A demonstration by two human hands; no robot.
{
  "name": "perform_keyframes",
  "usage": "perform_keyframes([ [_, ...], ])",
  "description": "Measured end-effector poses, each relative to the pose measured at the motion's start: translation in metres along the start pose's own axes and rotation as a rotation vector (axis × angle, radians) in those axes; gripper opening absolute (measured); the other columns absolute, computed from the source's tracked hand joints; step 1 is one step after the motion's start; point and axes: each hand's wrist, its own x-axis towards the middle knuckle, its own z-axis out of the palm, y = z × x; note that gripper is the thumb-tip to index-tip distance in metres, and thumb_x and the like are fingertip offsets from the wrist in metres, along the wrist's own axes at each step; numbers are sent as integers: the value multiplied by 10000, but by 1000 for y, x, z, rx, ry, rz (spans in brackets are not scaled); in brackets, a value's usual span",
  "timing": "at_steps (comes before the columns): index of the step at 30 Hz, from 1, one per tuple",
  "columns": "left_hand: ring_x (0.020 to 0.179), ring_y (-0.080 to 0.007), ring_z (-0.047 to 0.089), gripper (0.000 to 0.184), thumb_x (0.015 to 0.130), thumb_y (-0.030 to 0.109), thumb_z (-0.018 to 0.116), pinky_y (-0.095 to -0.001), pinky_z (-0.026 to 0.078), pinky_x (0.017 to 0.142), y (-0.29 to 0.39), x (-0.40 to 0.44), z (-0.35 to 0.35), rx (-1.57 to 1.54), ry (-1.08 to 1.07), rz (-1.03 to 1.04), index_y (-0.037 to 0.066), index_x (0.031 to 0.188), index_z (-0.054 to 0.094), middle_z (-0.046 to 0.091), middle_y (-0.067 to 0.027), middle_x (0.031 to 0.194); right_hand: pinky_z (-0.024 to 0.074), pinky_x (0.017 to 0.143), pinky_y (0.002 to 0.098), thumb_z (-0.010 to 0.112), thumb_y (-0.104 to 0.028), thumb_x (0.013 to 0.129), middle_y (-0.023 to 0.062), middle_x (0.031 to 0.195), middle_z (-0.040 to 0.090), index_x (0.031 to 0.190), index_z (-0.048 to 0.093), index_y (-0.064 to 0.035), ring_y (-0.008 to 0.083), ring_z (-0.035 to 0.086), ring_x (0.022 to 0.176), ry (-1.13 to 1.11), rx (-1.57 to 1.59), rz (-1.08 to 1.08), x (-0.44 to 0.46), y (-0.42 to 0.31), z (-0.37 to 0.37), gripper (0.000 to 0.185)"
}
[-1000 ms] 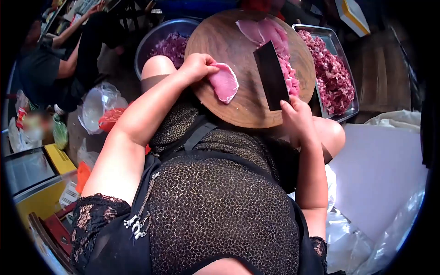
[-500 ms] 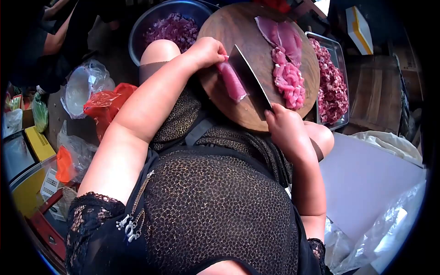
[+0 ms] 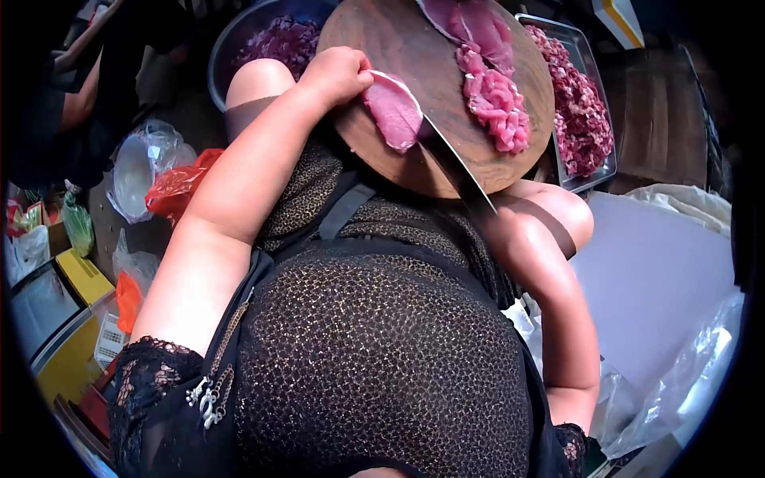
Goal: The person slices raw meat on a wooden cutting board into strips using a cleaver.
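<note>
My left hand [image 3: 341, 73] pinches the upper end of a pink meat slice [image 3: 392, 113] lying on the left part of the round wooden board [image 3: 358, 36]. A wide-bladed cleaver [image 3: 454, 163] is held in my right hand [image 3: 510, 231], past the board's near edge; the fingers there are slightly blurred. The blade's far end touches or lies very near the slice's right side. Along the board's right side are cut meat strips [image 3: 496, 103], with flat meat slices [image 3: 478, 28] beyond them.
Behind the board's left side stands a metal bowl [image 3: 221, 68] of cut meat. A metal tray [image 3: 607, 131] of chopped meat is at the right. Plastic bags, one red [image 3: 179, 187], lie at the left. Part of another person [image 3: 84, 99] shows at the upper left.
The cleaver has swung from beside the strips to the held slice, and my right hand has moved nearer my body. The slice, rolled or folded half a second ago, now lies flatter.
</note>
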Motion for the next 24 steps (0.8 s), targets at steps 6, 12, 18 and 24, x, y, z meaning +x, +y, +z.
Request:
perform_keyframes([
  [6,676,-128,654,194,888,177,668,-262,543,602,32,2,-19,-597,-130,-214,19,1000,683,694,-60,853,460,626,473,561,-200,946,227,666,576,802,566,51,405,572,610,223,735,404,-29,23,16,290],
  [12,751,-69,645,144,927,98,638,-216,544,692,116,6,-85,-455,-85,345,-11,1016,668,690,-35,862,464,657,380,568,-209,948,150,700,578,852,565,47,211,567,680,225,826,544,7,49,43,274],
  [18,1015,-293,650,175,758,51,733,-343,543,886,108,-14,-82,139,135,830,75,926,691,690,-84,1032,472,656,355,563,-204,957,138,713,598,887,586,48,183,567,682,260,948,559,6,42,47,263],
  [24,1064,-316,627,170,778,128,714,-402,515,935,36,-65,2,109,-115,676,52,922,665,659,-136,1115,467,576,349,551,-225,965,116,655,582,908,587,38,195,580,582,371,1071,557,-5,23,33,271],
])
